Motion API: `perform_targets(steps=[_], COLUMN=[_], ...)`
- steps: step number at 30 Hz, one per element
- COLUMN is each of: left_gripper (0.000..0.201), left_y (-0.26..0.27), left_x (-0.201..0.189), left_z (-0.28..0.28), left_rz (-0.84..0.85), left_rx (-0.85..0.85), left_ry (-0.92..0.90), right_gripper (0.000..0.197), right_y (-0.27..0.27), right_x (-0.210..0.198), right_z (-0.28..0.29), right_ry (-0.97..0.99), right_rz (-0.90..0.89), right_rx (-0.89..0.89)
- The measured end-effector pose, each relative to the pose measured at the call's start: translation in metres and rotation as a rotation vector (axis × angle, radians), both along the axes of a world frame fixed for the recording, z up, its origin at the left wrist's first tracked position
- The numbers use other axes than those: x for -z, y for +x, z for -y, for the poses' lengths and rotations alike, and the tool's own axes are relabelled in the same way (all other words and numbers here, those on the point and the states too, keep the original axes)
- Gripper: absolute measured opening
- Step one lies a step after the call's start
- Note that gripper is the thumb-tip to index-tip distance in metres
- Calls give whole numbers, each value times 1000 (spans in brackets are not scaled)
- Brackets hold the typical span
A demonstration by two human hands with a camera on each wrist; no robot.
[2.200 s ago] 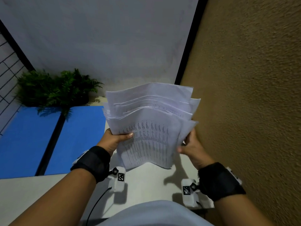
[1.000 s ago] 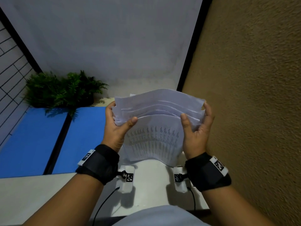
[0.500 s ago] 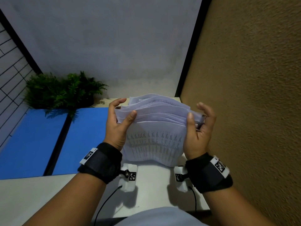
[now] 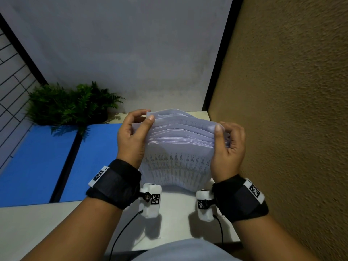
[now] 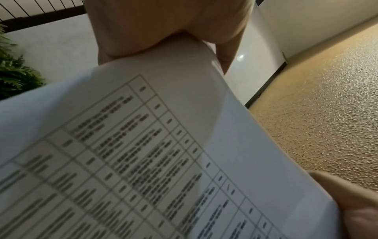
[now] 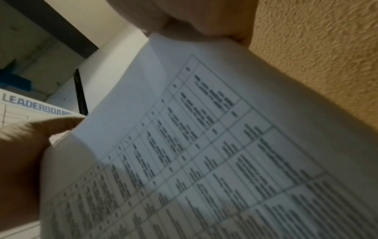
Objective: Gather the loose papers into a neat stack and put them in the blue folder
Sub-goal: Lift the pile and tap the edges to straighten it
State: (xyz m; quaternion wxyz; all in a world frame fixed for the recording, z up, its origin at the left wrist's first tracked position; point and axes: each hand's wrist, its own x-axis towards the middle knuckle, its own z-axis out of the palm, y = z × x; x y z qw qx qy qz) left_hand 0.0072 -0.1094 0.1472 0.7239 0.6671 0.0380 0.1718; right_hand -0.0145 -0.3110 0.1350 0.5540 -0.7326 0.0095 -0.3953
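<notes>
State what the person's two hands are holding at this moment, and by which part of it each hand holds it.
Both hold the sheaf of printed papers: left hand grips its left edge, right hand its right edge.

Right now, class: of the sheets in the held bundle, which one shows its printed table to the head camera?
The frontmost sheet, nearest the person; sheets behind show only staggered top edges.
</notes>
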Motion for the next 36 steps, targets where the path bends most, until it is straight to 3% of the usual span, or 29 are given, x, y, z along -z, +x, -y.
perform_targets(steps=[5, 9, 12, 16, 18, 22, 27, 36], left_gripper=[18, 21, 26, 24, 20, 5, 18, 24], left_y=[3, 4, 5, 5, 5, 7, 13, 14], left_x=[-5, -4, -5, -8, -9, -8, 1, 3], left_z=[0, 1, 1, 2, 4, 3, -2, 0], left_rz=[43, 40, 20, 30, 26, -15, -71, -101], left_rx=[19, 18, 7, 18, 18, -29, -121, -110], left_ry=[55, 141, 159, 165, 182, 156, 97, -47], right_gripper=[12, 14, 4, 16, 12, 12, 11, 16], right_y=[-2, -3, -1, -1, 0, 4, 8, 8], right_x=[9, 4, 3, -1, -5, -6, -1, -4], right_z=[2, -1, -1, -1, -2, -3, 0, -5], right_ry=[117, -34, -2, 7, -17, -14, 132, 67], right_rz=[-13, -25, -50, -80, -74, -134, -176, -235], right_rx=[14, 2, 22, 30, -4, -21, 2, -49])
